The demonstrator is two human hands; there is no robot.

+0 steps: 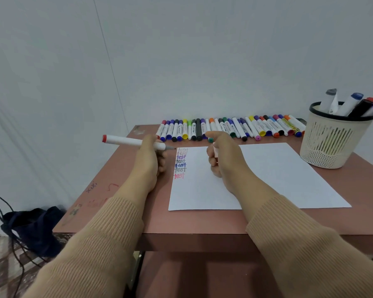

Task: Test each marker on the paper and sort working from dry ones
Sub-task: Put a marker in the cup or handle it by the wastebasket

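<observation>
Your left hand (149, 155) has its fingers curled round an uncapped marker (127, 141). Its tip hangs just off the top-left corner of the paper (278, 179), beside the column of "test" words (180, 163). Your right hand (222, 155) curls its fingers round a small pale piece, likely the cap (215, 152). You seem to be at the testing step. Next, set the tip on bare paper, write, judge the ink and recap. Then sort it to the basket (332, 143) or to the row of markers (230, 127) at the back of the desk (121, 190).

Paper (278, 179): laid on the table (125, 190).
Marker row (235, 127): placed behind the paper.
Basket (329, 145): set right of the paper.
Upright markers (350, 104): held in the basket.
</observation>
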